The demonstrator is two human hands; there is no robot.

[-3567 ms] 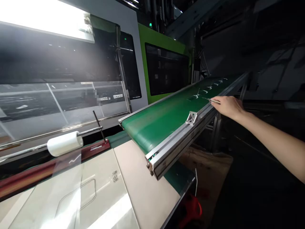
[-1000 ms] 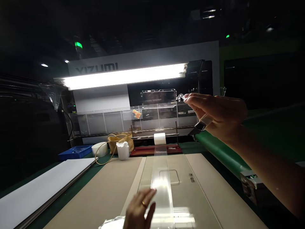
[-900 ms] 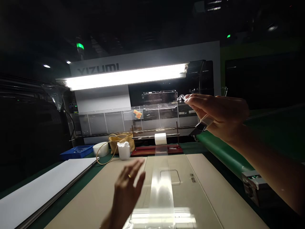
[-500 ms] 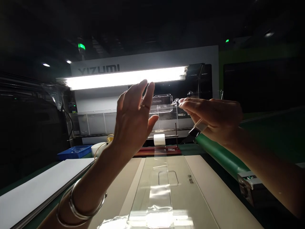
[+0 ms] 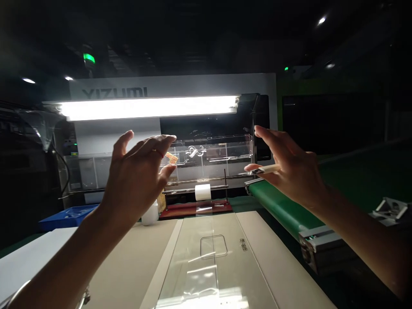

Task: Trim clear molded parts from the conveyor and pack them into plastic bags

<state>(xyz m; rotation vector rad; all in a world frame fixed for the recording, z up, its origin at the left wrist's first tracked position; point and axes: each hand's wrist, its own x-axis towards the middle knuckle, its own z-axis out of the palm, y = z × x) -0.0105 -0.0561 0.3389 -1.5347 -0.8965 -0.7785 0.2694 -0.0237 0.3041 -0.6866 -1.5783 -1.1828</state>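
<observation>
Two clear plastic frames joined by a curly clear runner (image 5: 197, 151) hang in front of me, below the lamp. My left hand (image 5: 140, 169) is at the left clear frame (image 5: 180, 150), fingers above its edge and thumb below, closed around it. A small orange patch shows at its fingers. At the right end of the right clear frame (image 5: 230, 148) is my right hand (image 5: 286, 165), its fingertips close to the frame's edge; contact is hard to make out. A knife (image 5: 267, 169) with a pale handle is held in this hand, its tip pointing left.
A lit tube lamp (image 5: 148, 107) spans the view above the hands. Below lie a beige work board (image 5: 231, 266) with clear film, and a white tape roll (image 5: 202, 192) on a red stand (image 5: 193, 209). A green conveyor (image 5: 283, 210) runs at right; a blue tray (image 5: 67, 216) stands at left.
My hands have moved apart, the left one leftward and lower. The right hand has let go of the runner and is at the right frame's end. Both joined frames now show between the hands.
</observation>
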